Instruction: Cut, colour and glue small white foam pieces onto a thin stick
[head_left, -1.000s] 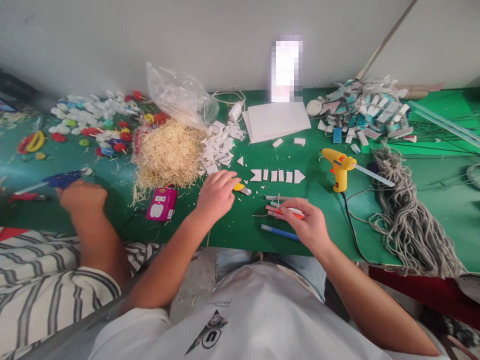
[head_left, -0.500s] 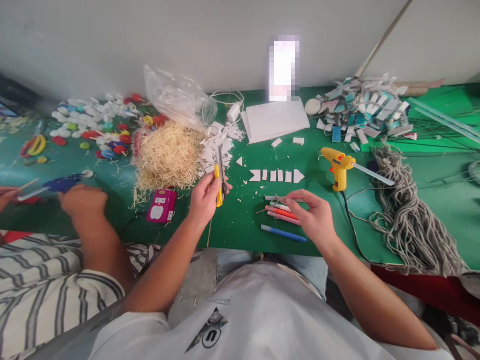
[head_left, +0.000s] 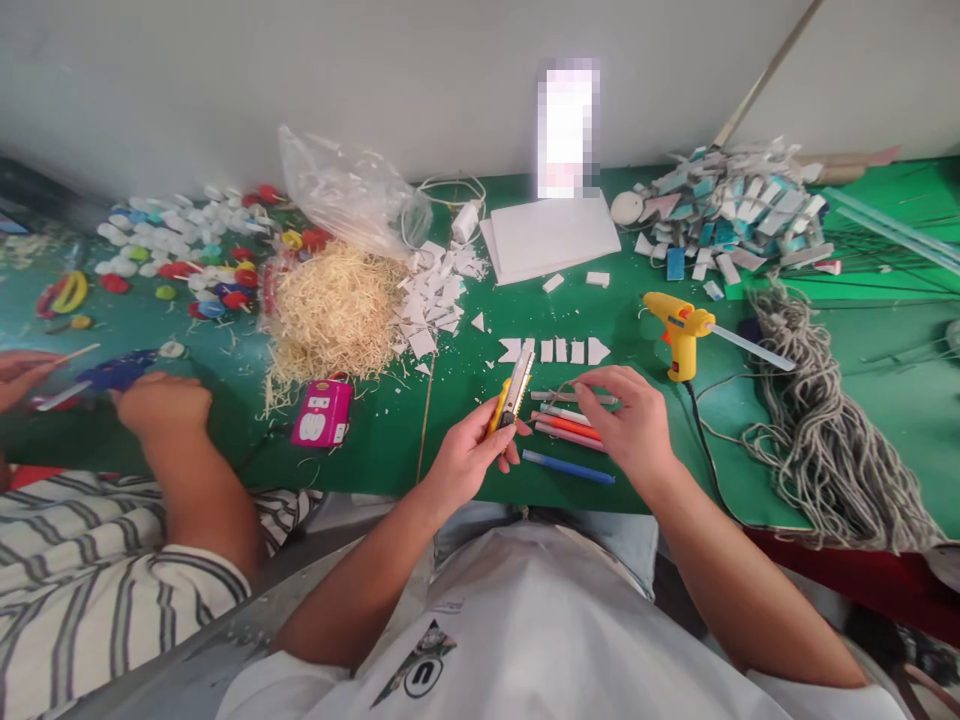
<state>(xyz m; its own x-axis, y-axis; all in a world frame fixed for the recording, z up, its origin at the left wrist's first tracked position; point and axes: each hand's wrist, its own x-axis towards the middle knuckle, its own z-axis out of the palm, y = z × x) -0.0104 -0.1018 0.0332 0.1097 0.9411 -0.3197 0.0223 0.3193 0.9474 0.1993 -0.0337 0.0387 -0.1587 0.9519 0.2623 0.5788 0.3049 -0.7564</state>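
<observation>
Left grip (head_left: 466,458) closed round a yellow utility knife (head_left: 513,392); knife's long axis slants away from the body, blade end far and leaning right. Right grip (head_left: 628,424) narrow, thumb and forefinger pinching what looks like one end of a thin grey strand (head_left: 553,394). Strand runs leftward from that pinch toward the knife, roughly across the knife's line; right hand is on its end, left hand just beyond its loose side. Whether strand passes under or round the pens, cannot tell.

Blue marker (head_left: 568,467) lies crosswise on the green surface (head_left: 390,420), between the two hands. Orange marker (head_left: 570,428) just beyond it, near the right fingertips.

Farther: row of white cut pieces (head_left: 577,352), left part hidden behind the blade. Yellow glue gun (head_left: 681,340) off right; white sheets (head_left: 551,242) at the back.
</observation>
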